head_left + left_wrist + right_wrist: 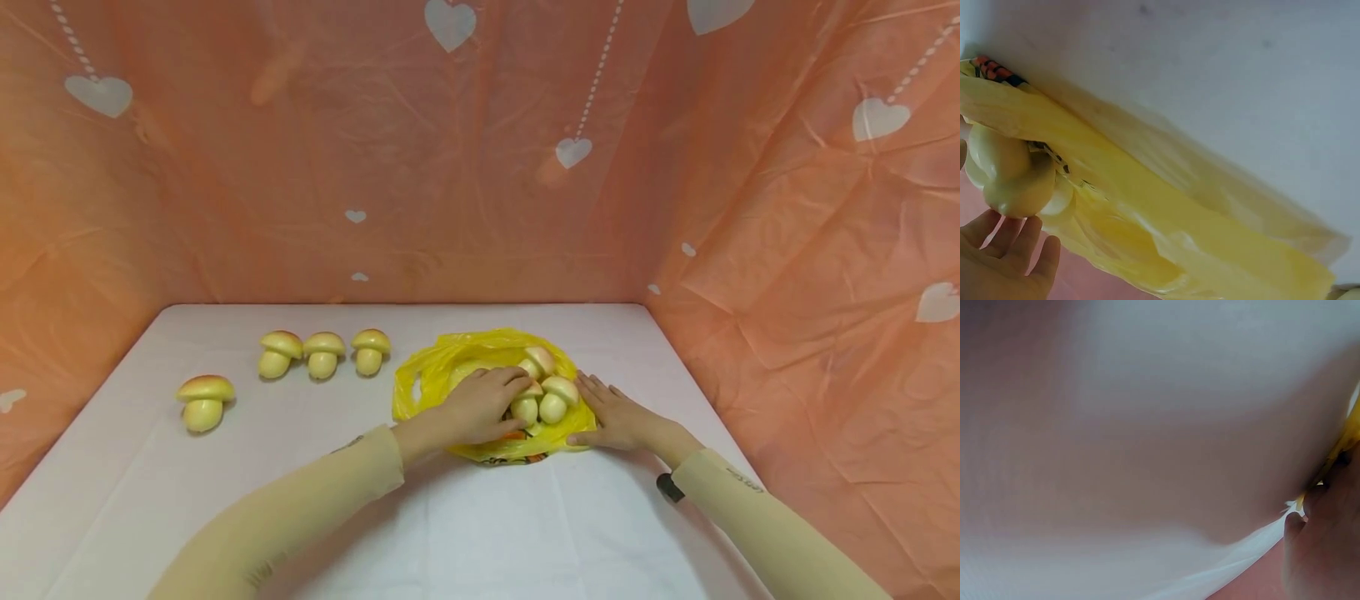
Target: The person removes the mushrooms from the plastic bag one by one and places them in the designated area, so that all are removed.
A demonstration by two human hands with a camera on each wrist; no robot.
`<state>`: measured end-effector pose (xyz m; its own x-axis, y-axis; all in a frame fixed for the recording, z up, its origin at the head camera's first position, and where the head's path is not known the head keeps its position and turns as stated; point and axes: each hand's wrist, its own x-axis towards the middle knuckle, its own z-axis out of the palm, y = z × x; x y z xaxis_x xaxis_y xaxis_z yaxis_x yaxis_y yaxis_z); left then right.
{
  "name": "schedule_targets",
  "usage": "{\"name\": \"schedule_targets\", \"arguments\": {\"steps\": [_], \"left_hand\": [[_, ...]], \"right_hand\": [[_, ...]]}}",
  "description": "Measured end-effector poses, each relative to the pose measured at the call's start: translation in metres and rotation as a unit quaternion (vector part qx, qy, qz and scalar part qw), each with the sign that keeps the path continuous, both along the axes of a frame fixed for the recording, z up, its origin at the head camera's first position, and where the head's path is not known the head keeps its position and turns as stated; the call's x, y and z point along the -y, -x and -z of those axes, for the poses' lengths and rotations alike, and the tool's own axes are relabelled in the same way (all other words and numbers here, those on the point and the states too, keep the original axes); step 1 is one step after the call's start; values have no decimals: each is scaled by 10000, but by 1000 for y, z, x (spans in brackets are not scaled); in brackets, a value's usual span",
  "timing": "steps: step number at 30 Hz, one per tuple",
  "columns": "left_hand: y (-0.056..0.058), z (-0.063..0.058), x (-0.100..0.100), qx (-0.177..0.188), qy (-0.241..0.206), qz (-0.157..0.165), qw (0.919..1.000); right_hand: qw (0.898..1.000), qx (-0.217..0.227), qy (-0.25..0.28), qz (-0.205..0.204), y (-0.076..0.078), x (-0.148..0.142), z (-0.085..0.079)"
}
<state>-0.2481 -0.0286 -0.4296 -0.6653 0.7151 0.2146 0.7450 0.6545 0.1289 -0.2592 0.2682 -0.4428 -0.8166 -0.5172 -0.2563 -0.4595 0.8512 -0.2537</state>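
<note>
A yellow plastic bag [480, 454] lies spread with its mouth up, and several cream toy mushrooms [555, 400] with pinkish-tan caps sit inside at its right. Over the bag, my left hand [483, 406] reaches to the mushrooms. In the left wrist view, the spread fingertips [1004, 226] meet the underside of a mushroom [1022, 190], and part of the thumb shows at the left edge. Flat beside the bag's right rim lies my right hand [626, 419], its fingers straight against the plastic. Only part of this hand shows in the right wrist view.
On the white table [480, 533], a lone toy mushroom [205, 404] stands at the left. Behind it to the right, three more mushrooms [323, 356] stand in a row. An orange curtain [480, 175] with white hearts closes off the back and both sides.
</note>
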Motion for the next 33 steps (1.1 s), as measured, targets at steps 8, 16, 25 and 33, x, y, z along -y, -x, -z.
{"name": "schedule_targets", "arguments": {"steps": [8, 16, 25, 33], "left_hand": [[0, 2, -6, -56, -50, 25, 10000], [3, 5, -8, -26, -101, -54, 9999], [5, 6, -7, 22, -292, -50, 9996], [5, 9, -7, 82, -390, -20, 9992]], "right_hand": [[10000, -15, -66, 64, 0, 1, 0], [10000, -20, -2, 64, 1, 2, -1], [9999, 21, -58, 106, 0, 2, -2], [9999, 43, 18, 124, -1, 0, 0]]}}
